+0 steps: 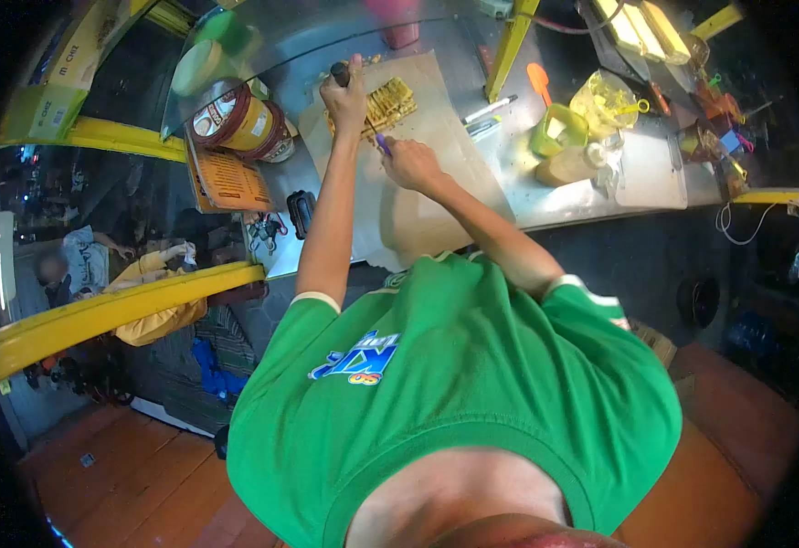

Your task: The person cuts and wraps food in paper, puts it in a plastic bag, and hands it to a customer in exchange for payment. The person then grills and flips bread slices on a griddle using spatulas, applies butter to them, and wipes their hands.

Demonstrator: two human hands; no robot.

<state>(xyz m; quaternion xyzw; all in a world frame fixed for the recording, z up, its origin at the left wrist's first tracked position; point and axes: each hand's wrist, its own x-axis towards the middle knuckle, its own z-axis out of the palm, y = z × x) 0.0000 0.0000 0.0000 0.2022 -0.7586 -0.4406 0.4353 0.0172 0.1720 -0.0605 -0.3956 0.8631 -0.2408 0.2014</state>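
A yellow-brown slab of food [388,102], scored with several cuts, lies on a sheet of brown paper [459,137] on the metal counter. My left hand [344,102] is closed around a tool with a black handle [339,71], at the left side of the food; its working end is mostly hidden. Just below the food, my right hand [412,164] grips a tool with a purple handle [383,143]. The end of that tool points at the food's near edge, and I cannot make out its kind. Crumbs or small pieces lie beyond the slab.
Large tubs [235,121] stand on the left by an orange printed card [228,178]. To the right are pens [491,110], an orange spatula [538,82], a green container [559,130] and a bottle [571,166]. Yellow frame bars [125,315] border the stall; another person [87,260] sits at left.
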